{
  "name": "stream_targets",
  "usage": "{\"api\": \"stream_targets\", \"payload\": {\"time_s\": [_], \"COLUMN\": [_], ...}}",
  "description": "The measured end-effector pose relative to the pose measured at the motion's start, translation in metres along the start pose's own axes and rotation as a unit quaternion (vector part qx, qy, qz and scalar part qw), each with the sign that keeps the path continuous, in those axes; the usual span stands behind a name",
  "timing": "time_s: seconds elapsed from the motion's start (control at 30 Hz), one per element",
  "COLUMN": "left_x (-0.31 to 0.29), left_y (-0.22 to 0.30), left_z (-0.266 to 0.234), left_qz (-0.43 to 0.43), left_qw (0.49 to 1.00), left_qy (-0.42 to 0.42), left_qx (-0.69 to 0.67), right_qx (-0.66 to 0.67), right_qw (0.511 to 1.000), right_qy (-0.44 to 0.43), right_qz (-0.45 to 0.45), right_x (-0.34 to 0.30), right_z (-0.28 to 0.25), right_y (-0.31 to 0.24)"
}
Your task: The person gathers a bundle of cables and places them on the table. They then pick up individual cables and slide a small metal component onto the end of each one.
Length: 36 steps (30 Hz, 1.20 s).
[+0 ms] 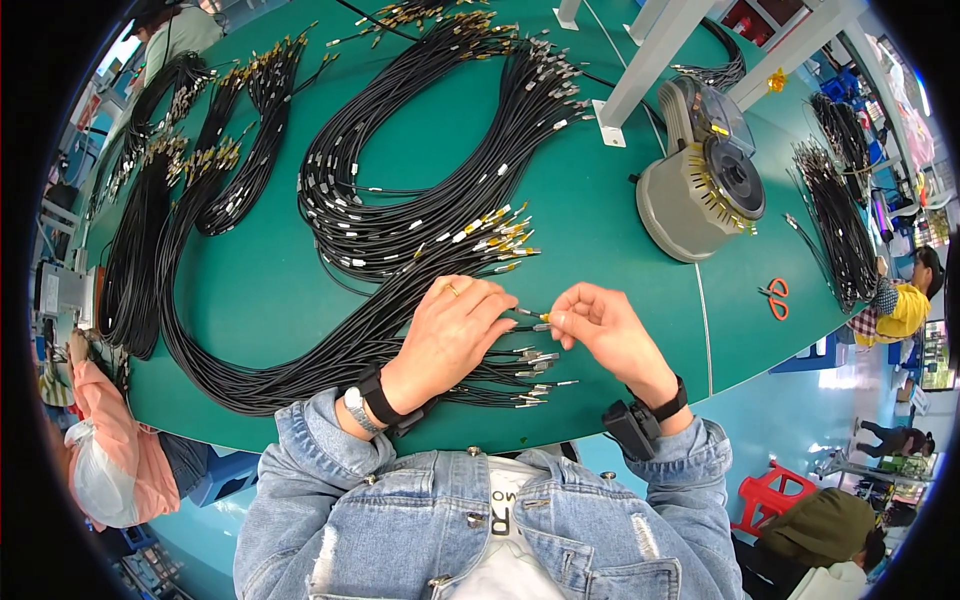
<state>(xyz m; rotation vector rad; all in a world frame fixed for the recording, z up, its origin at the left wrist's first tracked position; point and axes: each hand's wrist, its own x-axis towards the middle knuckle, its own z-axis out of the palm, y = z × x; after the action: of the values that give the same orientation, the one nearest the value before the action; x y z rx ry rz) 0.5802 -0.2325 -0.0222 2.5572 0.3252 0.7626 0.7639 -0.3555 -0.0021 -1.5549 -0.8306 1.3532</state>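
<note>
Over a thick bundle of thin black cables point(300, 372), my left hand point(450, 332) is closed, palm down, its fingertips pinching one cable close to its metal connector end. To its right, my right hand point(604, 326) pinches thumb to forefinger on a small yellow cap point(545, 318) at that cable's tip. Just behind my hands, several cable ends with yellow caps point(505, 235) fan out. Bare silvery connector ends point(535, 362) lie in front of my fingers.
A grey machine point(690, 205) with small yellow pieces around its dark disc stands back right. Red-handled snips point(776, 298) lie beyond my right hand. More cable bundles point(420, 190) cover the green table point(560, 420); a metal post point(650, 75) rises behind. Co-workers sit at both sides.
</note>
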Motion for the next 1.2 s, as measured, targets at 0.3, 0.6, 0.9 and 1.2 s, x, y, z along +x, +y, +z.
{"api": "stream_targets", "payload": {"time_s": [0.3, 0.6, 0.9, 1.2], "left_x": [0.001, 0.0, -0.001, 0.002], "left_y": [0.008, 0.025, 0.03, 0.034], "left_z": [0.006, 0.006, 0.008, 0.004], "left_qz": [0.017, 0.036, -0.008, -0.012], "left_qw": [0.995, 0.993, 0.989, 0.99], "left_qy": [0.004, 0.014, 0.04, 0.015], "left_qx": [-0.103, -0.111, -0.143, -0.143], "right_qx": [0.05, 0.067, 0.124, 0.022], "right_qw": [0.998, 0.997, 0.991, 0.999], "right_qy": [-0.017, -0.009, -0.021, -0.005], "right_qz": [0.024, 0.033, 0.051, 0.041], "right_x": [-0.026, -0.037, -0.038, -0.042], "right_z": [-0.001, 0.004, 0.005, 0.007], "right_y": [-0.007, -0.013, -0.011, -0.013]}}
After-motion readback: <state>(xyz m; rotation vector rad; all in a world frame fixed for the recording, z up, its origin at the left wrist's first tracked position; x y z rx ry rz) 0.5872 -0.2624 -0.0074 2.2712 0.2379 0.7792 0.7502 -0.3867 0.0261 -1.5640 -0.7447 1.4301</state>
